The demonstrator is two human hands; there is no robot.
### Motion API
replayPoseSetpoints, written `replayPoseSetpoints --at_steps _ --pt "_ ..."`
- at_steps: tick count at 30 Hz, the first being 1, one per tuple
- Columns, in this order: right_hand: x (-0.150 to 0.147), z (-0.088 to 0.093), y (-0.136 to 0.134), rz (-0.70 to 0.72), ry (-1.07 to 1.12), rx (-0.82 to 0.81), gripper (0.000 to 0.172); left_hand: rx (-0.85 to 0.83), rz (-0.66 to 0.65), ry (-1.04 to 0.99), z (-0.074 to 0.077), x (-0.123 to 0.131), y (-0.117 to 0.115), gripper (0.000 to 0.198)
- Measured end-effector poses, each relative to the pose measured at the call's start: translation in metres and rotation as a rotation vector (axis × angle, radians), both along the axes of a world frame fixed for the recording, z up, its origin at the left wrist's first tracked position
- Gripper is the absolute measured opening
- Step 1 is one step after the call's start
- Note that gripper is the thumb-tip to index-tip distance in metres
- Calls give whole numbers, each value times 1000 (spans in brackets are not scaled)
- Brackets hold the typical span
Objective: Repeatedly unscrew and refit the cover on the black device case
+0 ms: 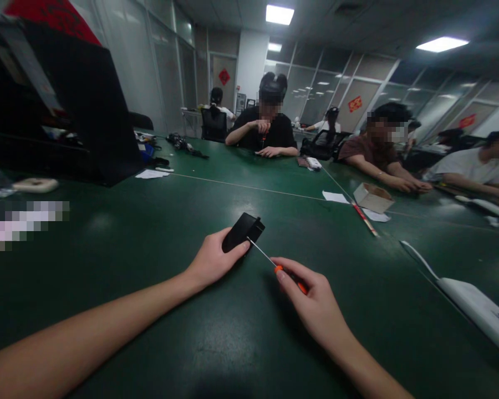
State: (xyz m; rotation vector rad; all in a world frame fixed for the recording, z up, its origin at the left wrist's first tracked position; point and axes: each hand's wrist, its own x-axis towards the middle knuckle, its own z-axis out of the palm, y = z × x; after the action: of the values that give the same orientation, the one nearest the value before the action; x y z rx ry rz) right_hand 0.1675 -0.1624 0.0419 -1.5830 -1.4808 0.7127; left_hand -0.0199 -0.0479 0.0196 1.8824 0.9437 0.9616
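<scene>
Right hand holds a slim orange and black screwdriver.

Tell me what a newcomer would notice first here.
Likely the black box in the left hand, near the middle over the green table, and the orange-and-black screwdriver that the right hand points at it. Next, perhaps, the bright red paper at the top left.

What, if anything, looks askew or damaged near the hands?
Nothing stands out. The left hand holds the black case, the right hand the screwdriver, its tip at the case. Fine damage can't be judged.
</scene>
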Motion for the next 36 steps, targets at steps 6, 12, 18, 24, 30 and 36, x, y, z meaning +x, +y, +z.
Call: replayPoseSetpoints --at_steps 6,12,18,24,30,36 --pt "-2 7 -1 95 573 -353 45 142 50 11 -4 1 -2 41" --pt "-3 12 -3 132 802 -448 38 221 58 15 -5 1 -3 50" --pt "6 16 0 151 996 -537 38 309 79 44 -4 1 -5 49" --pt "5 13 -3 145 530 -387 40 337 64 42 -6 1 -6 52" --pt "8 -2 -9 240 -595 287 45 243 29 38 -4 1 -6 47" --pt "3 -7 2 -3 -221 108 22 -115 -128 -151 -3 2 -12 42"
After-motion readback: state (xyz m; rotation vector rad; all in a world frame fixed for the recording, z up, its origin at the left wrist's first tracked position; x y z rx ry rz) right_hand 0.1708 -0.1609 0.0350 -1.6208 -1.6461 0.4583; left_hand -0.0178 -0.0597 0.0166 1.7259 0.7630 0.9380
